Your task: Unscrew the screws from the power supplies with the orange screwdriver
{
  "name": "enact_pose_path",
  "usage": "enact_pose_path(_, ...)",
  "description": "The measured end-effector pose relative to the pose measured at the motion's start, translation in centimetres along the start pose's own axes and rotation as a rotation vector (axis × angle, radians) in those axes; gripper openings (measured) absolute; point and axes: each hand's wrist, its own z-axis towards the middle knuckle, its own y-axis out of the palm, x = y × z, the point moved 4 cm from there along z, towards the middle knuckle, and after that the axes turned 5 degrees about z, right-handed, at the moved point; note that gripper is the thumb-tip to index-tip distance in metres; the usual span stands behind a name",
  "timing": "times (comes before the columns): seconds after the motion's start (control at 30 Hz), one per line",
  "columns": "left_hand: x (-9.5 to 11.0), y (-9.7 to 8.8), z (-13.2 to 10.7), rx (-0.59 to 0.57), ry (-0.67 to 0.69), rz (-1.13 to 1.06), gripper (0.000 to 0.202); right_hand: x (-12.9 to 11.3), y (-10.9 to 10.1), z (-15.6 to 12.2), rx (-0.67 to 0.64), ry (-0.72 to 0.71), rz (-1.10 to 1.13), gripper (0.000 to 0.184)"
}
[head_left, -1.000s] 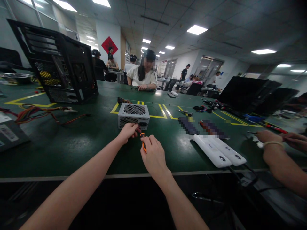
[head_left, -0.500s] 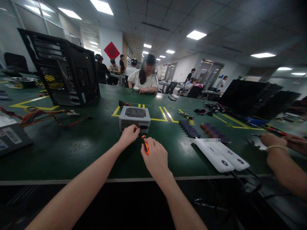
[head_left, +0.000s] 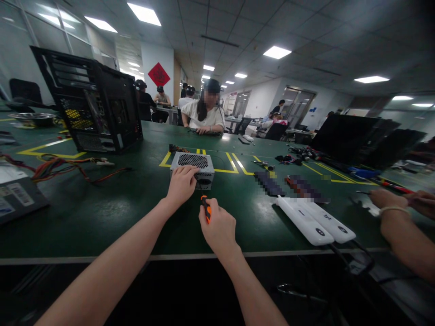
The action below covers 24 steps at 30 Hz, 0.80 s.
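Note:
A grey metal computer power supply [head_left: 208, 166] sits on the green table in front of me, its perforated grille facing up. My left hand [head_left: 182, 183] grips its near left corner, fingers over the top edge and thumb down by the front face. In my right hand [head_left: 219, 224] is a screwdriver [head_left: 205, 209] with an orange and black handle. Its thin shaft points away from me toward the lower front of the power supply. Whether the tip touches the metal I cannot tell.
A black computer case [head_left: 98, 104] stands at the left, near another power supply [head_left: 16, 194] with loose cables [head_left: 57, 167]. White devices [head_left: 309, 222] lie to the right. Another person's hands [head_left: 390, 201] work at the far right; a person [head_left: 204, 111] sits opposite.
My left hand has moved from the lower front of the power supply up onto its top edge. The right hand keeps the screwdriver and has shifted only slightly.

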Motion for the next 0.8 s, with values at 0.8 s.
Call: enact_pose_path(0.8,-0.5,0.6,-0.1,0.06,-0.019,-0.041,0.038,-0.1,0.5,0.1,-0.033,-0.121,0.215,0.014)
